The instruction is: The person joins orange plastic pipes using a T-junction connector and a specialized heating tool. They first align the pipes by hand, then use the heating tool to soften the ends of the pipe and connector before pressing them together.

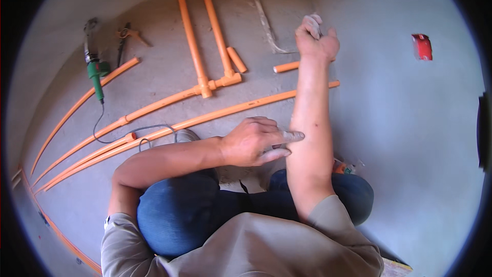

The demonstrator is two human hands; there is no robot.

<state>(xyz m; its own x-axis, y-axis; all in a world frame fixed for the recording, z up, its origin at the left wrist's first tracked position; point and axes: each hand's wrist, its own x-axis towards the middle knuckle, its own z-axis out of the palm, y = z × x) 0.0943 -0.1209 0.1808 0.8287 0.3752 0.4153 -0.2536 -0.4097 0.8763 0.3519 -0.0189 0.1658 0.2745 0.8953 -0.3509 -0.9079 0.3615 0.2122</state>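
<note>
My left hand (254,142) reaches across my body to my right forearm (311,118). Its index finger and thumb are stretched out and apart, and their dusty tips touch or nearly touch the skin of the inner forearm. My right hand (318,41) is raised ahead of me with the palm side showing. Its whitish, dusty fingers are curled in, the thumb stands off to the right, and no object shows in them. Beyond the right forearm lies a short orange pipe (286,66). A long orange pipe (220,113) runs along the floor, partly behind that forearm.
Joined orange pipes (190,36) with a tee fitting (206,88) lie ahead. A green-handled power tool (96,77) with a grey cord rests at the left, beside orange-handled pliers or cutters (127,35). A red packet (422,47) lies far right. An orange-labelled bottle (342,167) shows by my right knee.
</note>
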